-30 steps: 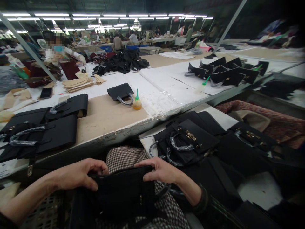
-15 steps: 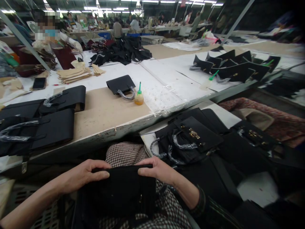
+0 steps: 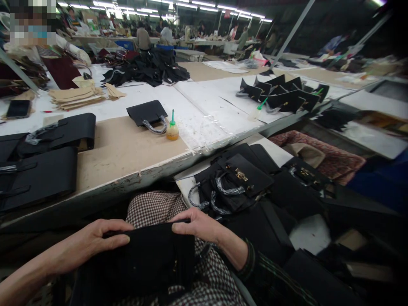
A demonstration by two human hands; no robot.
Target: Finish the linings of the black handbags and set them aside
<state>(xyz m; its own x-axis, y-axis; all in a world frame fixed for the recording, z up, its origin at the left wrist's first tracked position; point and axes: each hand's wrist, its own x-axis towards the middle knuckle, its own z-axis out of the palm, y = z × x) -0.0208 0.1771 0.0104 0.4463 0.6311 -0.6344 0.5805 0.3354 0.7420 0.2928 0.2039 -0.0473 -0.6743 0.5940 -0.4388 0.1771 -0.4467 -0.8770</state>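
A black handbag [image 3: 149, 255] rests on my lap, over checked cloth [image 3: 154, 208]. Its upper edge lies between the thumb and fingers of my left hand [image 3: 106, 233]. My right hand [image 3: 194, 225] pinches the same edge farther right, thumb on the near face and fingers behind. The bag's lower part is dark and its details are hard to make out. To the right of my hands lies another black handbag [image 3: 236, 178] with a gold clasp and plastic-wrapped handles.
On the worktable [image 3: 111, 148] stand a glue bottle [image 3: 172, 129] with a green nozzle, a small black bag piece [image 3: 146, 113] and stacked black bags [image 3: 41, 178] at left. Black pieces [image 3: 283, 93] stand farther right. A co-worker [image 3: 63, 46] sits across the table.
The view has swung to the right, so the table and its things appear farther left. Both hands keep their hold on the bag's upper edge.
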